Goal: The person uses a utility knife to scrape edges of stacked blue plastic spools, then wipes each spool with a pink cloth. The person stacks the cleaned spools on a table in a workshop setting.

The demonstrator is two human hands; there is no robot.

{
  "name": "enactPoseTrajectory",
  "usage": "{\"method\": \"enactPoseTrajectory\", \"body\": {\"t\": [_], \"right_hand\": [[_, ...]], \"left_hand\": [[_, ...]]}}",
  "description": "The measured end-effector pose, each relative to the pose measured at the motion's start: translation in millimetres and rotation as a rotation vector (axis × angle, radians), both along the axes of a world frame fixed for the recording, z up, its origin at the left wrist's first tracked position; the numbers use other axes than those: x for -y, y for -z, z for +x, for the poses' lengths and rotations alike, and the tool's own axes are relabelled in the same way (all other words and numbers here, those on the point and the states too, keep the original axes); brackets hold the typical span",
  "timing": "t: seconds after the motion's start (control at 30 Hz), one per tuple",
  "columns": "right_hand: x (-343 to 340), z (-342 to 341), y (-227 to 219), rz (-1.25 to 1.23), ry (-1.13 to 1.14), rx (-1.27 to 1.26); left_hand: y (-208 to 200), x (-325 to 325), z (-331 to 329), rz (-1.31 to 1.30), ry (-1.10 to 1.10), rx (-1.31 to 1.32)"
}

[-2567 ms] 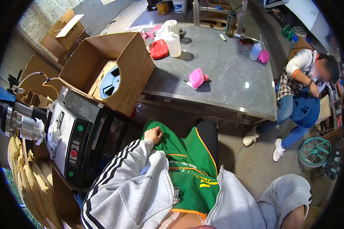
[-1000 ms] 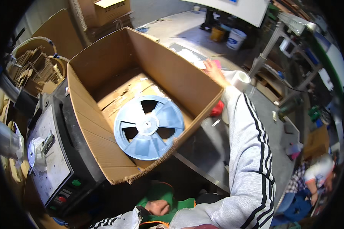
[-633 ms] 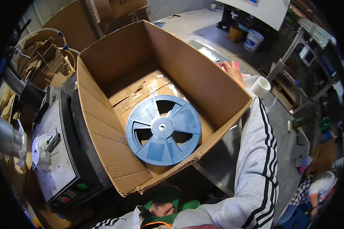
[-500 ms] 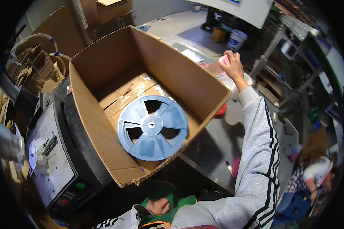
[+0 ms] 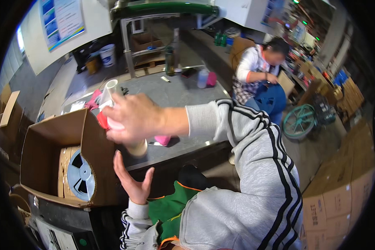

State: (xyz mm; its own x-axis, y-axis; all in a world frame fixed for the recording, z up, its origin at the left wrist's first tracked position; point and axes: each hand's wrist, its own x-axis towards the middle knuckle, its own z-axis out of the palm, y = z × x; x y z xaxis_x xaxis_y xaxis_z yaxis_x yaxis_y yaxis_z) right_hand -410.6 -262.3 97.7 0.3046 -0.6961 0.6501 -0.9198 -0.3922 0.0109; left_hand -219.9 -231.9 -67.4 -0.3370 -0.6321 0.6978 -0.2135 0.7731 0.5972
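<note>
My right hand (image 5: 135, 116) is blurred, held above the table's near left part, its fingers closed around a small pale pink object (image 5: 116, 124) whose kind I cannot make out. Below and to the left of my wrist, partly covered by that hand, a pale cylinder (image 5: 138, 150) shows. My left hand (image 5: 133, 181) is lower down with thumb and fingers spread and nothing in it. Left of both hands is an open cardboard box (image 5: 48, 137), tilted in view, with a blue-grey plastic reel (image 5: 81, 173) inside against its cardboard bottom.
On the grey table (image 5: 162, 91) lie a clear roll (image 5: 111, 88), a pink item (image 5: 162, 140) and a translucent bottle (image 5: 202, 78). A co-worker (image 5: 258, 79) sits beyond the table's right end, near a green spoked reel (image 5: 299, 121). Stacked cartons (image 5: 333, 204) stand at right.
The view has swung right, so the box now appears farther left. My right hand has come back toward my body with the pink object. My left hand has risen into view, spread.
</note>
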Motion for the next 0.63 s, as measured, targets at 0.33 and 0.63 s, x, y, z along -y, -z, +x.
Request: {"method": "enactPoseTrajectory", "body": {"t": [0.33,0.63], "right_hand": [[-197,-6,35,0.140,0.033,0.096],[-226,-27,44,0.083,-0.103,0.070]], "left_hand": [[-50,-108,-63,0.694,0.787,-0.225],[-47,-128,-66,0.595,0.765,-0.101]]}}
